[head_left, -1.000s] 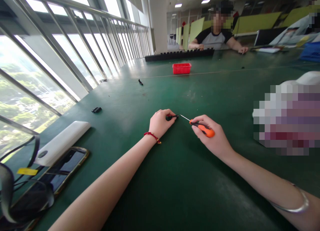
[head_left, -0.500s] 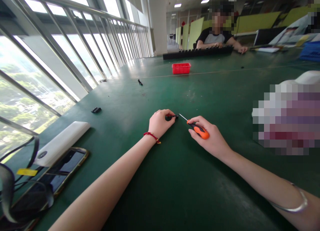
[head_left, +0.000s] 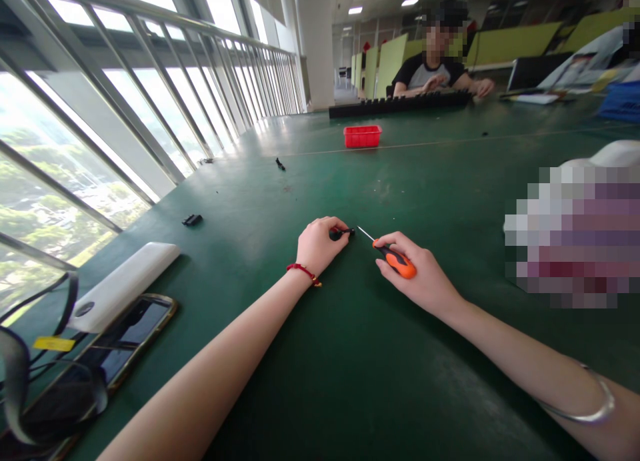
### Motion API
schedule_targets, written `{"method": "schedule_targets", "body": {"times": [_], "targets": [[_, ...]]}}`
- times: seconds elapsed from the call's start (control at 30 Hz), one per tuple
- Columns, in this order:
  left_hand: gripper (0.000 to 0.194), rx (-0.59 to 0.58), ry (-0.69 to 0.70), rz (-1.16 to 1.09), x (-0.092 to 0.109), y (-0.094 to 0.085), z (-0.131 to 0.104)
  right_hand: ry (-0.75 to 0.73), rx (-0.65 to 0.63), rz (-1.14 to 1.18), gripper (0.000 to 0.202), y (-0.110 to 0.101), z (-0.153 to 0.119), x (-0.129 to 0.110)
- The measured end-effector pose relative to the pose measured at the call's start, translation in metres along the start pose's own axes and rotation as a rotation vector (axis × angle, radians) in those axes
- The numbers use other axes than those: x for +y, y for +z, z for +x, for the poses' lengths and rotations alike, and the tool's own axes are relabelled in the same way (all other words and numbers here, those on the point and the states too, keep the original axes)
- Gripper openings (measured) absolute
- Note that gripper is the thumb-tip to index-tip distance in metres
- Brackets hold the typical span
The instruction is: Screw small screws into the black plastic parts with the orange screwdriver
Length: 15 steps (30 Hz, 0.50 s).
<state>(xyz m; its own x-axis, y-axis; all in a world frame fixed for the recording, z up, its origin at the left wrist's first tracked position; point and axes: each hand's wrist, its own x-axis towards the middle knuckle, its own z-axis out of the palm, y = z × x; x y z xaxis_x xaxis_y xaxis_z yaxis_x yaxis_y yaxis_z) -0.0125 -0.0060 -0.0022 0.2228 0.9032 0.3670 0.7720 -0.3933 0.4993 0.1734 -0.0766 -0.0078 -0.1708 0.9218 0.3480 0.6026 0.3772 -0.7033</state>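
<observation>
Near the middle of the green table (head_left: 320, 354), my left hand (head_left: 321, 242) pinches a small black part (head_left: 345, 232) between thumb and fingers. One end of the part sticks out to the right. My right hand (head_left: 417, 271) is closed around the orange and black handle of a screwdriver (head_left: 400, 262). Its thin metal shaft points up and left. The tip is close to the black part's right end, with a small gap between them.
A red basket (head_left: 363, 137) stands farther back. Small black pieces (head_left: 192, 220) (head_left: 281, 164) lie left. A white power bank (head_left: 127, 284) and a phone (head_left: 145, 318) with cables are at the left edge. A person (head_left: 433, 74) sits behind a long black strip (head_left: 400, 104).
Both my hands have shifted very slightly, still holding the black part and the screwdriver. The far person's hands have moved, and the long black strip has slid a little to the right.
</observation>
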Motion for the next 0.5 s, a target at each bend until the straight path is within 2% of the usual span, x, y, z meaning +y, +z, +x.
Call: {"method": "schedule_targets", "body": {"times": [0.3, 0.4, 0.5], "targets": [[0.014, 0.041, 0.0, 0.001, 0.0001, 0.0003, -0.0003, -0.025, 0.023, -0.014, 0.022, 0.0011, 0.0004, 0.0006], [0.012, 0.071, 0.046, 0.017, 0.0024, -0.0002, -0.0015, -0.02, 0.019, -0.007, 0.022, 0.0007, 0.0005, 0.0007], [0.01, 0.053, 0.114, 0.052, 0.0048, -0.0005, -0.003, 0.001, 0.003, 0.008, 0.021, 0.0001, 0.0006, 0.0005]]}}
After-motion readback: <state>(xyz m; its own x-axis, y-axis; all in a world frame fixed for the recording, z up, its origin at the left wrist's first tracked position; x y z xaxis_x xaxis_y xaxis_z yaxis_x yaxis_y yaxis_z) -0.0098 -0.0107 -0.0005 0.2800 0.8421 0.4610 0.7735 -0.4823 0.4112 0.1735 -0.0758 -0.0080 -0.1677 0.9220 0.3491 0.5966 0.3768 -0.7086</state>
